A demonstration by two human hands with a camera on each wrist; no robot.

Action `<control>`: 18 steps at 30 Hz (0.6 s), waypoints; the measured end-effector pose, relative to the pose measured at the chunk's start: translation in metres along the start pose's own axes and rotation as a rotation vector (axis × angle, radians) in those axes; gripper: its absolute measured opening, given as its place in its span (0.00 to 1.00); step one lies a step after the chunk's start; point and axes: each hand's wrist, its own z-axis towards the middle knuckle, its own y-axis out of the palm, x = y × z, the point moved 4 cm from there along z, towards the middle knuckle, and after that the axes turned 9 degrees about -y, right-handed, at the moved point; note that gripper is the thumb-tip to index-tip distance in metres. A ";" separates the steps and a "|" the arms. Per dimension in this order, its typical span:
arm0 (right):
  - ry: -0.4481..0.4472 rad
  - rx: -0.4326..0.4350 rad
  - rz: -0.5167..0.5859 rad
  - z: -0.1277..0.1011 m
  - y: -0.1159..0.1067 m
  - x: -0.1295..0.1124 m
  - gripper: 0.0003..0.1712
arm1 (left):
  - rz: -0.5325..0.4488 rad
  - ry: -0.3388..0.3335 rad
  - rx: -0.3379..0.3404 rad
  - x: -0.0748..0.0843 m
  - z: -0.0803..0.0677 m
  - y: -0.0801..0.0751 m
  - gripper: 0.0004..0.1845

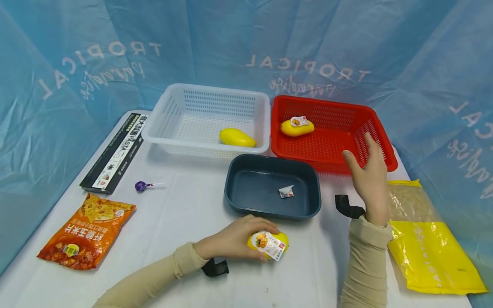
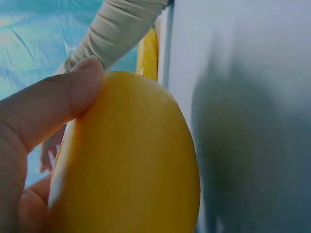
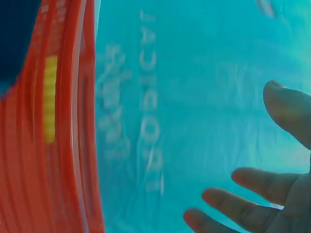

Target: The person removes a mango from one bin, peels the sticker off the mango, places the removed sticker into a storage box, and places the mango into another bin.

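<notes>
By dark tray (image 1: 258, 188): left hand (image 1: 242, 238) grips mango (image 2: 129, 155), seemingly pick step.
Right hand (image 1: 370, 184) spread, empty; next move likely needs firm grip.

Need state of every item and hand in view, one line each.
left hand, gripping stickered mango
right hand, fingers apart, holding nothing
white basket, holding one mango
red basket, holding another stickered mango
dark tray, holding curled sticker
lollipop, wrapped
snack bag, lying flat
pasta bag, lying flat
pasta box, lying flat
</notes>
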 end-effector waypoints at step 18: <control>-0.385 -0.377 0.168 -0.049 0.049 -0.059 0.27 | -0.121 -0.091 0.071 -0.015 -0.011 0.004 0.32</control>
